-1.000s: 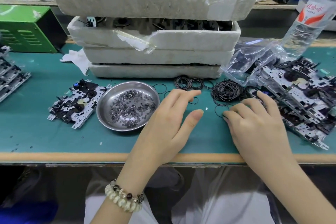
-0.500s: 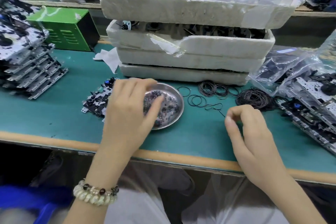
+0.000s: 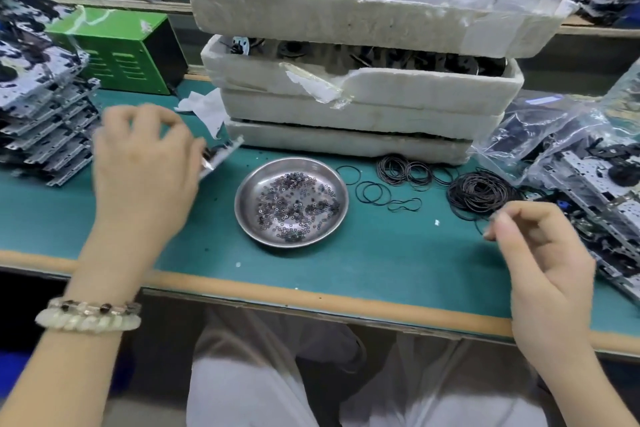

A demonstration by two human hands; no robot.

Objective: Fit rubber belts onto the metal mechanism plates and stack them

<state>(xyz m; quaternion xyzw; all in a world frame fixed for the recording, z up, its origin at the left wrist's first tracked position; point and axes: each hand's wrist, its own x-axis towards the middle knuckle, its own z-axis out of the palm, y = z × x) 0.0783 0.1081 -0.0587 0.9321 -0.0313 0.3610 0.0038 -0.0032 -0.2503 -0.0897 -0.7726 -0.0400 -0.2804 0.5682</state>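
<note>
**Lead:** Since half a second ago your left hand (image 3: 145, 177) has swung off the round steel dish of tiny black washers (image 3: 291, 202) and now holds a grey metal mechanism plate (image 3: 219, 155), lifted and tilted, with the stack of finished metal plates (image 3: 45, 125) just beside it at your far left.

**Operator:** And my right?

**Lead:** Your right hand (image 3: 543, 253) has drawn back from the mat a little, thumb and forefinger pinched together. A thin black rubber belt (image 3: 479, 230) seems to trail from that pinch, but blur hides it, so I cannot tell for sure. Your left fingers are curled around the plate's edge; most of the plate is hidden behind your hand.

**Operator:** How do I do this well?

**Lead:** I'd say bring the plate to the bare green bench mat (image 3: 398, 253) in front of you, face up, before stretching anything. Check you hold one belt only; the tangled heap of black belts (image 3: 481, 192) sits near your fingertips and loose ones cling. Seat the belt in one pulley groove, then stretch it lightly over the other without twisting it.
</note>
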